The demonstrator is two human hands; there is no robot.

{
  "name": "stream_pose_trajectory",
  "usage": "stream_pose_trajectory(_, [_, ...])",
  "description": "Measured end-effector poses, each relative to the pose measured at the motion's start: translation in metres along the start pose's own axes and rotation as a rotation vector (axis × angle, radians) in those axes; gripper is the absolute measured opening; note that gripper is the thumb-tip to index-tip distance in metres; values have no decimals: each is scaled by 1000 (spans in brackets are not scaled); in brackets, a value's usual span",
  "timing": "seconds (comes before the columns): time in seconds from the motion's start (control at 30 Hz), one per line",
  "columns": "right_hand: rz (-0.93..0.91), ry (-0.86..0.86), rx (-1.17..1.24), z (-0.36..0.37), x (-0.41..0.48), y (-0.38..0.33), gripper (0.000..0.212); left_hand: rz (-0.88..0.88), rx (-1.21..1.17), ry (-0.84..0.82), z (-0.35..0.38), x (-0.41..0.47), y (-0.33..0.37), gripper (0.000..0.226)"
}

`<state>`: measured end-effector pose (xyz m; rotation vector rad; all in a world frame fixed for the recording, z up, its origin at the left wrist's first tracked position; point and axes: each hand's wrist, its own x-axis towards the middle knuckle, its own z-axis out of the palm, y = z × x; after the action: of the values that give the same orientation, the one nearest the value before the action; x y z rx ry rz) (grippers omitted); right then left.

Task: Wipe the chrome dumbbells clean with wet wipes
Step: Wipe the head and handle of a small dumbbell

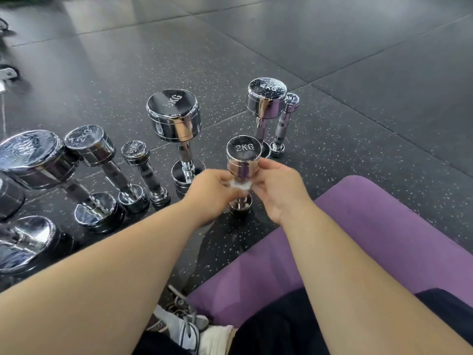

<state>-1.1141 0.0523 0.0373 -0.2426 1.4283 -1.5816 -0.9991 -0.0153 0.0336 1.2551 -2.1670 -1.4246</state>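
A chrome 2KG dumbbell (243, 155) stands upright on the speckled floor in the middle of the head view. A white wet wipe (239, 187) is wrapped round its handle just under the top head. My left hand (212, 190) pinches the wipe against the handle from the left. My right hand (277, 188) grips the handle and the lower edge of the top head from the right. The handle is mostly hidden by my fingers; the bottom head (240, 207) shows below them.
More chrome dumbbells stand upright around it: a 5KG (174, 116) behind, a 4KG (266, 98) and a thin small one (285, 124) at the back right, several (92, 149) at the left. A purple mat (358, 226) lies at the right. My shoe (184, 326) is at the bottom.
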Motion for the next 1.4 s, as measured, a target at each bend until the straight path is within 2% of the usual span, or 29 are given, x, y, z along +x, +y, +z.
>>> stream_pose_trajectory(0.07, [-20, -67, 182, -1, -4, -10, 51, 61, -184, 110, -6, -5, 11, 12])
stream_pose_trajectory(0.13, [-34, -155, 172, -3, -11, -12, 56, 91, -291, 136, -8, -9, 15, 6])
stream_pose_trajectory(0.2, [-77, -200, -26, -2, -13, -7, 51, 85, -288, 126, -4, -10, 11, 12])
stream_pose_trajectory(0.3, [-77, -220, -379, 2, -10, 7, 35, 35, -27, 100, 7, -2, -4, 12])
stream_pose_trajectory(0.4, [-46, -168, -502, 4, 1, 26, 27, -70, 209, 23, 13, 8, -21, 16])
stream_pose_trajectory(0.47, [-186, -26, -499, 8, 8, 30, 31, -113, 220, 42, 14, 13, -24, 21])
stream_pose_trajectory(0.53, [-359, 111, -582, 14, 10, 24, 47, -138, 199, 108, 11, 15, -22, 21])
stream_pose_trajectory(0.57, [-418, 138, -608, 17, 8, 17, 45, -159, 158, 162, 7, 18, -22, 17])
stream_pose_trajectory(0.63, [-465, 130, -623, 20, 6, 6, 30, -204, 21, 281, 1, 21, -21, 13])
stream_pose_trajectory(0.7, [-486, 107, -651, 23, 8, -5, 24, -203, -102, 355, -4, 22, -20, 15])
stream_pose_trajectory(0.87, [-498, 105, -668, 38, 33, -16, 32, -178, -150, 384, -4, 19, -13, 14])
stream_pose_trajectory(1.03, [-577, 43, -664, 60, 58, -24, 34, -149, -140, 488, -10, 22, -7, 12])
stream_pose_trajectory(1.23, [-514, 25, -684, 76, 78, -28, 34, -163, -155, 536, -18, 20, -15, 16])
stream_pose_trajectory(1.4, [-373, 31, -700, 77, 74, -32, 32, -248, -190, 523, -28, 13, -14, 19])
